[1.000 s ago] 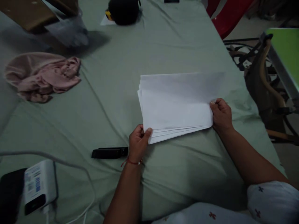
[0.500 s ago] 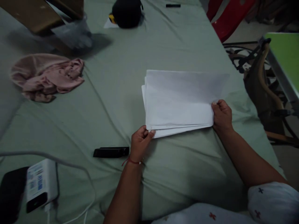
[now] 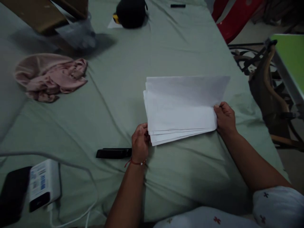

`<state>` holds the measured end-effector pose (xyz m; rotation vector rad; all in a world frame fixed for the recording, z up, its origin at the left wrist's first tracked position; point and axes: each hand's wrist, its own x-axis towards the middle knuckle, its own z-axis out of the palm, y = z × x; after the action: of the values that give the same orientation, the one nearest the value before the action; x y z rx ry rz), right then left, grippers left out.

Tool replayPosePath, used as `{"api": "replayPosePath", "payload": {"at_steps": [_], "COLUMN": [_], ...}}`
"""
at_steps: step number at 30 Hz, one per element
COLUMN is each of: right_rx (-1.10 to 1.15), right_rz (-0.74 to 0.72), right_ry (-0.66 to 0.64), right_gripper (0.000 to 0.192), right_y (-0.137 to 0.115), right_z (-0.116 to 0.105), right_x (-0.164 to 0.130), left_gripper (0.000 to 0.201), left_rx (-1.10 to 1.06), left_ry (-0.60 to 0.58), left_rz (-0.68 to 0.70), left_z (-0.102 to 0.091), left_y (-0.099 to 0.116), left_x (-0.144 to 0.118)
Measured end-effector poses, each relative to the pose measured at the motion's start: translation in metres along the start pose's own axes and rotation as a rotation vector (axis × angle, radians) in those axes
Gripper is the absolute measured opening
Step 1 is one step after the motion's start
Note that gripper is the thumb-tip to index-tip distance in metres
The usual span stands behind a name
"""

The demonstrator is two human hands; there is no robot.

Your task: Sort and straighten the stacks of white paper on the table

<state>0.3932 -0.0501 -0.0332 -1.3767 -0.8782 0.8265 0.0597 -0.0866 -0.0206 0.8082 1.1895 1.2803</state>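
Observation:
A fanned stack of white paper sheets [image 3: 181,110] is held up above the green cloth, its layers uneven along the left and lower edges. My right hand [image 3: 225,117] pinches the sheets at their right edge, thumb on top and fingers behind. At the lower left corner is my left hand [image 3: 140,142], its fingers curled against the edge and partly hidden behind the paper. Its thumb points up beside the sheets rather than lying over them. A black stapler [image 3: 113,153] lies just left of my left wrist, which wears a red string bracelet [image 3: 136,162].
On the green cloth [image 3: 114,126] lie a pink crumpled cloth [image 3: 53,77], a white power bank [image 3: 45,183] with a cable, and a black phone-like object [image 3: 14,193]. Farther off are a black rounded case [image 3: 131,14] and a red chair [image 3: 234,20]. A green-topped table [image 3: 291,60] stands right.
My left thumb has lifted off the sheets' lower left corner, and that hand has moved slightly up and left. The lower sheets show more fanned out. My right hand keeps its grip.

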Motion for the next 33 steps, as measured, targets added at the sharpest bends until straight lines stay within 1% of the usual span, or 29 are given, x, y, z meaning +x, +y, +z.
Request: {"api": "replayPosePath", "payload": {"at_steps": [2, 6, 9, 13, 22, 24, 29, 33], "right_rx": [0.002, -0.027, -0.036, -0.004, -0.026, -0.021, 0.009, -0.001], "right_rz": [0.009, 0.011, 0.005, 0.041, 0.024, 0.017, 0.008, 0.012], "right_ry": [-0.021, -0.068, -0.070, -0.056, -0.059, -0.055, -0.028, -0.040], "right_gripper": [0.030, 0.029, 0.030, 0.034, 0.040, 0.039, 0.038, 0.037], "right_y": [0.0012, 0.0029, 0.0024, 0.0002, -0.0027, -0.0028, -0.0014, -0.0008], "right_z": [-0.0013, -0.0038, -0.0041, -0.0028, -0.0014, -0.0013, -0.0015, -0.0014], "right_x": [-0.0002, -0.0007, -0.0011, -0.0019, -0.0026, -0.0026, -0.0017, -0.0016], "left_gripper": [0.051, 0.040, 0.037, 0.043, 0.051, 0.051, 0.046, 0.043], "left_rx": [-0.012, 0.098, 0.180, 0.262, 0.279, 0.262, 0.271, 0.374], "left_ry": [0.054, 0.140, 0.157, 0.175, 0.158, 0.136, 0.035, 0.057], "left_rz": [-0.012, 0.023, 0.070, 0.102, 0.078, 0.084, 0.099, 0.112], "left_z": [0.0004, -0.0025, -0.0041, -0.0045, -0.0065, -0.0058, -0.0058, -0.0082], "left_y": [-0.0006, -0.0050, -0.0066, -0.0064, -0.0085, -0.0077, -0.0060, -0.0073], "left_x": [0.0031, 0.0080, 0.0084, 0.0072, 0.0069, 0.0058, 0.0036, 0.0047]}}
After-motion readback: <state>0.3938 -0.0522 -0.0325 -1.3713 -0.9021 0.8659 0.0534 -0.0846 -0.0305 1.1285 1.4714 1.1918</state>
